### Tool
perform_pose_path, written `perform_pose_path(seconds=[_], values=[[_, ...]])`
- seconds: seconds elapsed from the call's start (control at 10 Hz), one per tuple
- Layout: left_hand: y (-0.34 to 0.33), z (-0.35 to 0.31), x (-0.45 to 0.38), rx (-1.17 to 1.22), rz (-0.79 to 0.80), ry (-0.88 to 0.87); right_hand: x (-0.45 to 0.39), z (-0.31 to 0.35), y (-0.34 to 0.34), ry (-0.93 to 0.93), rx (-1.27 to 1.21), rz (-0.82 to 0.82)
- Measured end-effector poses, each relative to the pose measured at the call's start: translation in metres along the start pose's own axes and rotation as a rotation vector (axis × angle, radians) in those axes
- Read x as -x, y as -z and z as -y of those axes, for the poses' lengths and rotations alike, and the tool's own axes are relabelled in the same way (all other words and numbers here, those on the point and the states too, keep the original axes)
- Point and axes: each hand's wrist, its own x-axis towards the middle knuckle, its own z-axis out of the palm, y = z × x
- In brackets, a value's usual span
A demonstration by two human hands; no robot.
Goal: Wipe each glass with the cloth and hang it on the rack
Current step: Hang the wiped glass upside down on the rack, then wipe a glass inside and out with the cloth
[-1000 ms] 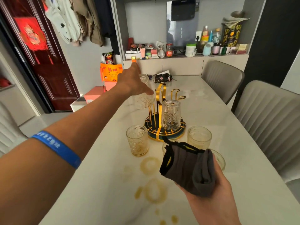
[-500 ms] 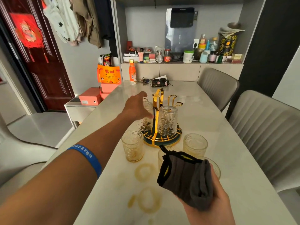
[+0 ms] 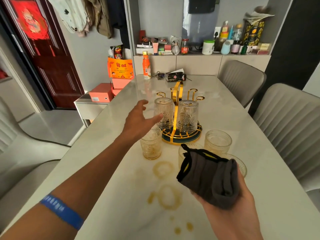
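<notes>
1. The left hand [image 3: 140, 118] hangs with fingers spread and loose, gripping nothing, just at 9 o'clock of the left hung glass [image 3: 164, 113].
2. Two ribbed glasses hang upside down on the gold rack [image 3: 178, 134]; the right hung glass [image 3: 187, 116] is at the left one's 3 o'clock.
3. An upright glass [image 3: 151, 146] stands below the left hand, partly covered by it.
4. The right hand [image 3: 230, 210] clasps the folded grey cloth [image 3: 209, 177], which hides part of two more glasses.

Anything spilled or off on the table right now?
Yes. Amber ring stains and drips mark the table in front of the upright glasses, likely left by their wet bases. The gold rack and its two hung glasses look fine.
</notes>
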Motion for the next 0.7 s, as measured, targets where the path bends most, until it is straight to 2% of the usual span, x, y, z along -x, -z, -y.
perform_pose_path(seconds=[0.1, 0.2, 0.3, 0.4, 0.5, 0.6, 0.7], values=[[0.005, 0.030, 0.028, -0.017, 0.161, 0.121, -0.003, 0.002, -0.003, -0.046, 0.082, -0.104], [-0.007, 0.050, 0.040, 0.088, 0.231, 0.238, 0.003, -0.005, -0.011, -0.038, -0.022, -0.023], [-0.024, 0.062, 0.043, 0.227, 0.149, 0.292, 0.003, -0.006, -0.003, -0.098, 0.032, -0.075], [-0.034, 0.068, 0.044, 0.352, 0.098, 0.303, 0.017, -0.009, -0.014, -0.010, 0.083, 0.029], [-0.030, 0.065, 0.047, 0.413, 0.025, 0.272, 0.027, -0.009, -0.018, 0.009, 0.490, -0.278], [-0.011, 0.046, 0.059, 0.506, 0.002, 0.239, 0.030, 0.000, -0.022, -0.077, -0.067, 0.075], [0.011, 0.021, 0.083, 0.613, 0.013, 0.197, 0.023, -0.002, -0.024, 0.087, -0.043, 0.117]])
